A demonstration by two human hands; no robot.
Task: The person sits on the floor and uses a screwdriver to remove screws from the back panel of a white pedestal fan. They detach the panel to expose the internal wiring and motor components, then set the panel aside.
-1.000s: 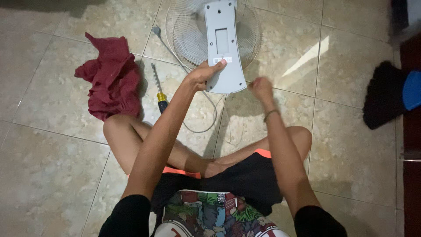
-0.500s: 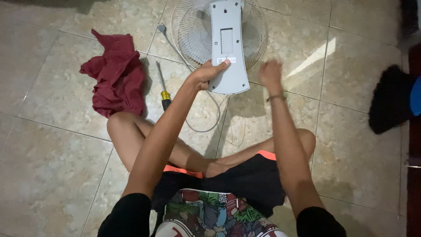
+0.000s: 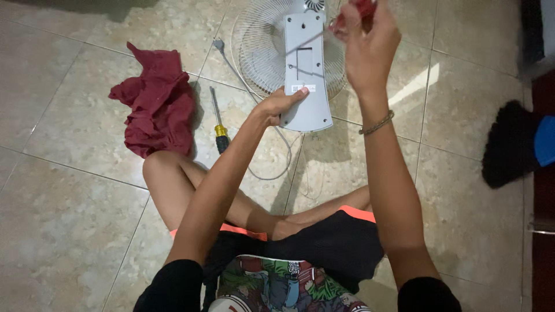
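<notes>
While seated cross-legged on the beige tiled floor [image 3: 75,231], a person steadies a pale grey plastic fan base [image 3: 306,69] with the left hand [image 3: 278,104], fingers closed on its lower edge beside a small white rectangular label [image 3: 299,89] with a red strip. The right hand [image 3: 370,46], raised at twelve o'clock, is pinched shut on a small red object [image 3: 365,8], blurred. The white wire fan guard [image 3: 260,46] lies beneath the base. At nine o'clock rest a yellow-handled screwdriver [image 3: 218,121] and a crumpled maroon cloth [image 3: 156,104].
</notes>
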